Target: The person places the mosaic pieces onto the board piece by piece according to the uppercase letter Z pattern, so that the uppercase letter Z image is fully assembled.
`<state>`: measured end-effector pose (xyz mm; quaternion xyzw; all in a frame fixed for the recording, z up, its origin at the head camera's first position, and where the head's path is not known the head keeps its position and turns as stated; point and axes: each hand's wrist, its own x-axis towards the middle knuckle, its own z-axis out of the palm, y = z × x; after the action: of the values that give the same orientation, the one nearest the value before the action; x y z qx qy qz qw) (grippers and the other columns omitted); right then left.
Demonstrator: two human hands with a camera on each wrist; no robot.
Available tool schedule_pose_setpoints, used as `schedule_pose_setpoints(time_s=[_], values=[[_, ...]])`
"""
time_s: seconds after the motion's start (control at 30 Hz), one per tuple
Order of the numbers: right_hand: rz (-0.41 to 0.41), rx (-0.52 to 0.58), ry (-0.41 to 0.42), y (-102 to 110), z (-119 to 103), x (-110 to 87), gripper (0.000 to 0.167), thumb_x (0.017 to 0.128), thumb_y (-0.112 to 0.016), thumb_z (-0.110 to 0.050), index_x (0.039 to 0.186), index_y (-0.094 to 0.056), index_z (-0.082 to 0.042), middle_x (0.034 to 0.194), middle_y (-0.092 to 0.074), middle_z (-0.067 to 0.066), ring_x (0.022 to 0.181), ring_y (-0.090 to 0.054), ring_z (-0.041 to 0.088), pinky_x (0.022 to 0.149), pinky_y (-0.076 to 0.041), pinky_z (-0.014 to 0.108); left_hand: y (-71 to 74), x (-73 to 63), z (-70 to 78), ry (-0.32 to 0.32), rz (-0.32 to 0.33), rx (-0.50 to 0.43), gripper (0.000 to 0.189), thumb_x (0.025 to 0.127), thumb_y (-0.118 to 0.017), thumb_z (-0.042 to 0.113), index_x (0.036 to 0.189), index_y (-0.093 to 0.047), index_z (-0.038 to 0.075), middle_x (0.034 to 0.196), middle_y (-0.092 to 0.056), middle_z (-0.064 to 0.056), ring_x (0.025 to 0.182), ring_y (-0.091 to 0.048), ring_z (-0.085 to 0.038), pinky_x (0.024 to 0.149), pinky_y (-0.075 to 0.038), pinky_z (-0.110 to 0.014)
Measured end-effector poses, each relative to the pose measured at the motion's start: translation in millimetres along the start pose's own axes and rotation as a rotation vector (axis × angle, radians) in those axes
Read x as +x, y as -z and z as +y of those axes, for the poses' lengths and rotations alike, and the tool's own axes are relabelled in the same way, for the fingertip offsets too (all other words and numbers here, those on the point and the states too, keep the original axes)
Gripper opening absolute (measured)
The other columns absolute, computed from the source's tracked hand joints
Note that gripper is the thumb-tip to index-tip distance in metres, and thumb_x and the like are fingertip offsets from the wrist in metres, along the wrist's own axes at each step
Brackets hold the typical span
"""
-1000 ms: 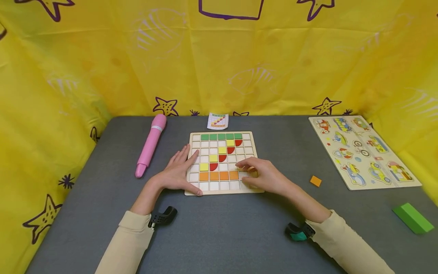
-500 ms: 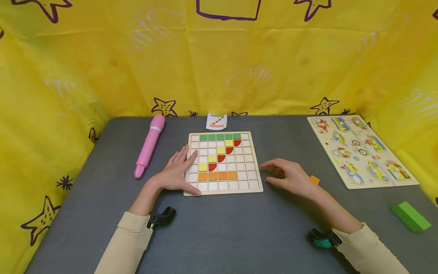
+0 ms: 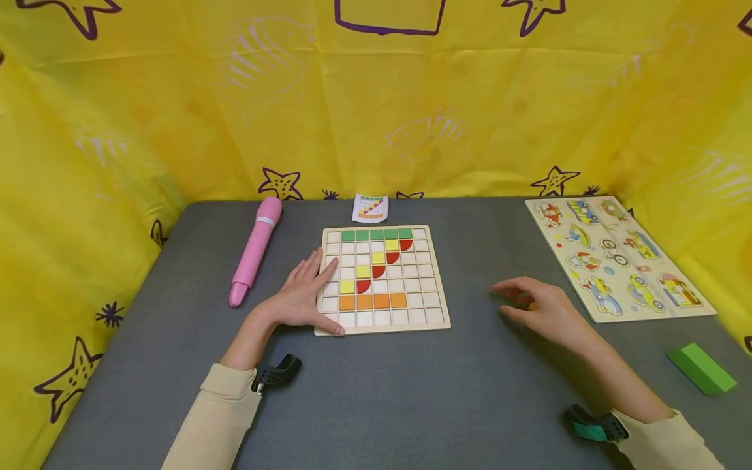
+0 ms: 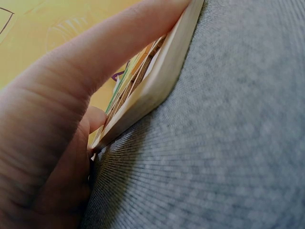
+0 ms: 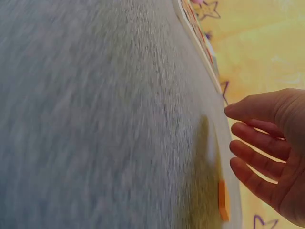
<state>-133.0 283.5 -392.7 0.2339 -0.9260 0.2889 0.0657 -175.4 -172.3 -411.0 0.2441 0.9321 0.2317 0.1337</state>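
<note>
In the head view, my left hand rests on the left side of a wooden grid board, its fingers and thumb spread along the edge. Green tiles, yellow squares, red quarter-circles and a row of orange tiles lie in the grid. The left wrist view shows my thumb over the board's rim. My right hand hovers right of the board, fingers loosely bent and apart, holding nothing. A loose orange square tile lies beneath it, mostly hidden in the head view.
A pattern card lies behind the board. To the left is a pink microphone-like stick. A picture puzzle board and a green block lie on the right of the grey table; yellow cloth hangs behind.
My right hand has moved from the lower right of the grid board rightward to above the loose orange tile. My left hand has stayed on the board.
</note>
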Motion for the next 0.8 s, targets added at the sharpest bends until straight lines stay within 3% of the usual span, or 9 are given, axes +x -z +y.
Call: schedule_pose_setpoints(time_s=[0.2,0.47,0.8], values=[[0.040,-0.022,-0.035,11.5,9.2,-11.4,0.032,0.082,-0.078,-0.007,0.113,-0.070,-0.009,0.106,-0.070,0.004,0.089,-0.066,0.023,0.073,-0.050,0.016,0.6,0.0,0.4,-0.001,-0.001,-0.002,0.135,0.060,-0.080,0.068,0.157,-0.008,0.009,0.160,0.013,-0.020,0.147,0.011,-0.033,0.115,0.000,-0.054],[0.042,-0.044,-0.103,21.8,18.3,-20.9,0.030,0.082,-0.078,-0.007,0.111,-0.070,-0.006,0.104,-0.071,0.009,0.086,-0.069,0.026,0.071,-0.048,0.013,0.5,0.3,0.2,-0.006,0.001,-0.002,0.136,0.059,-0.080,0.069,0.157,-0.009,0.008,0.160,0.013,-0.020,0.147,0.011,-0.033,0.115,0.000,-0.055],[0.013,-0.017,-0.125,20.2,25.9,-24.1,0.031,0.080,-0.079,-0.005,0.110,-0.070,-0.003,0.099,-0.071,0.009,0.081,-0.066,0.013,0.067,-0.049,0.016,-0.2,0.5,-0.8,-0.006,0.003,0.005,0.135,0.059,-0.080,0.069,0.157,-0.009,0.009,0.161,0.013,-0.019,0.147,0.010,-0.033,0.115,0.000,-0.055]])
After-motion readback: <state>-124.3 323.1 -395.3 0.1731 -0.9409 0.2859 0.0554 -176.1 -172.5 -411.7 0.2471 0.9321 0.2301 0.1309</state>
